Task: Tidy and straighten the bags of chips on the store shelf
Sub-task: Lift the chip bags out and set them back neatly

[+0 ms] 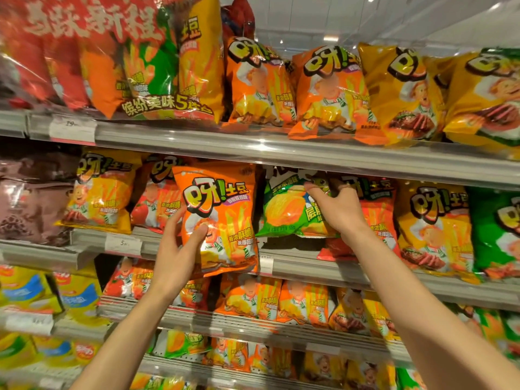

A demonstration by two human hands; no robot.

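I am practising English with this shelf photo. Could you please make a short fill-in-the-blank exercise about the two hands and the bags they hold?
1. The left hand holds an ____ bag.
2. The right hand grips a ____ bag.
3. Both bags are at the ____ shelf from the top.
4. The green bag is to the ____ of the orange one.

Missing words: orange; green; second; right
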